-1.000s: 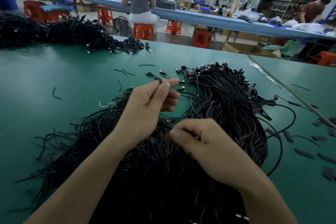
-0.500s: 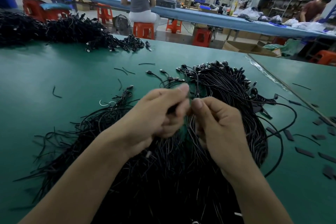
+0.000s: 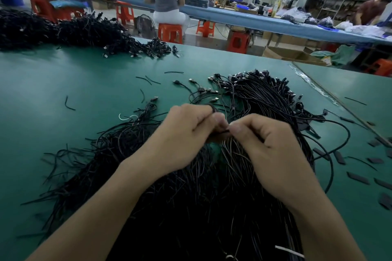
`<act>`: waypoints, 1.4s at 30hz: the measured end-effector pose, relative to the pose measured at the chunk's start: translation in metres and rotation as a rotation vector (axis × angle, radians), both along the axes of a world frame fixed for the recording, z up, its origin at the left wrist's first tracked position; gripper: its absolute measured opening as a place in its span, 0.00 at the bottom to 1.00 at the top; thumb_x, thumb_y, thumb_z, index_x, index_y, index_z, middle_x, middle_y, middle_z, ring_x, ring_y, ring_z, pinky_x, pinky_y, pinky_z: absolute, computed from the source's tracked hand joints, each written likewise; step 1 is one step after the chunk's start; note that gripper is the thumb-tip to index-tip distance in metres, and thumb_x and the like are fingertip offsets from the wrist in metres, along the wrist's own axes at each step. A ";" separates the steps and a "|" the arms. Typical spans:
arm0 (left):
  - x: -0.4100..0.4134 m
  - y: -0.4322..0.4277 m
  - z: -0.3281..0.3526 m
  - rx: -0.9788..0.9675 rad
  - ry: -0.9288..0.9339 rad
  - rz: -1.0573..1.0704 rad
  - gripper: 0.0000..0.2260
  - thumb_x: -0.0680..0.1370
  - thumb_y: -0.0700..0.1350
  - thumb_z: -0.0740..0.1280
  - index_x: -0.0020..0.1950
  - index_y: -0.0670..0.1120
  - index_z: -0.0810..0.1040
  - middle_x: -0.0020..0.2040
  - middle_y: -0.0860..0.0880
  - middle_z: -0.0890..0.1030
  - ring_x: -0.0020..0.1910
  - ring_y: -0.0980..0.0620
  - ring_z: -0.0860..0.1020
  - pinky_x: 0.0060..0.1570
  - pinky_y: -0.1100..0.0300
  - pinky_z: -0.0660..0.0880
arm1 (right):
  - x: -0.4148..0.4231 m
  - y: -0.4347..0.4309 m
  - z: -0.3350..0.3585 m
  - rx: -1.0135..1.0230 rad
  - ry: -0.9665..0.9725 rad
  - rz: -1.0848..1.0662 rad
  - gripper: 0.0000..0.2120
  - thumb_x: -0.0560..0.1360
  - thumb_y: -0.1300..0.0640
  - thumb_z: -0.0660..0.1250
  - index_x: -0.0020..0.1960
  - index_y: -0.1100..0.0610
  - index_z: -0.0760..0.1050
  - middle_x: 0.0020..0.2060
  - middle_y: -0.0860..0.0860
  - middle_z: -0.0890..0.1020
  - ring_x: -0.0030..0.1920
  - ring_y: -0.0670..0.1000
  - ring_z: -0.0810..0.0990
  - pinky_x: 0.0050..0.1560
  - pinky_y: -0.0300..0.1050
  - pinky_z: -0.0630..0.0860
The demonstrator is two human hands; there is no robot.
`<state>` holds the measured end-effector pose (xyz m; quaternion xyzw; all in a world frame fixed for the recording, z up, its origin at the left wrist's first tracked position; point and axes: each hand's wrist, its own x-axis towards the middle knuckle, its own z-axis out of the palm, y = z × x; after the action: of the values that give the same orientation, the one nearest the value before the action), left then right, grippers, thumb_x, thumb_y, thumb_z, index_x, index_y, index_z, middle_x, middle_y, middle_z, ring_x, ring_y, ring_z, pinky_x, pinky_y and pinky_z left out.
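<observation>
A big heap of thin black cables (image 3: 244, 176) with small plugs lies on the green table (image 3: 63, 133) right before me. Above its middle, my left hand (image 3: 184, 135) curls round a single black cable (image 3: 221, 132), a loop of it showing over the forefinger. My right hand (image 3: 269, 146) meets it from the right and pinches the same cable's end between thumb and forefinger. Both hands' fingertips touch. The rest of the held cable is hidden inside my left fist.
A second heap of black cables (image 3: 70, 32) lies at the table's far left. Short black strips (image 3: 358, 177) are scattered at the right, loose cable offcuts (image 3: 69, 104) at the left. A seam (image 3: 339, 101) runs along the right. A person sits on an orange stool (image 3: 169, 32) beyond.
My right hand rose from the heap to meet the left one, then both drew close together at the fingertips. The left hand's fingers curled in tighter round the cable.
</observation>
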<state>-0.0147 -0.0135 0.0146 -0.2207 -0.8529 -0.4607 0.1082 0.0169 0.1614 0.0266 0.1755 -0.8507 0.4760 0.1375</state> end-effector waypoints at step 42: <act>0.010 -0.009 0.011 0.477 -0.665 -0.466 0.22 0.81 0.56 0.60 0.28 0.52 0.69 0.23 0.51 0.69 0.23 0.54 0.70 0.35 0.58 0.78 | -0.004 -0.001 -0.006 -0.182 -0.055 0.273 0.02 0.75 0.54 0.69 0.44 0.50 0.76 0.38 0.53 0.80 0.39 0.53 0.77 0.43 0.53 0.77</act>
<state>-0.0043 -0.0227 0.0259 -0.2156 -0.6392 -0.7016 -0.2294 0.0127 0.1602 0.0207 0.2632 -0.7757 0.5700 0.0638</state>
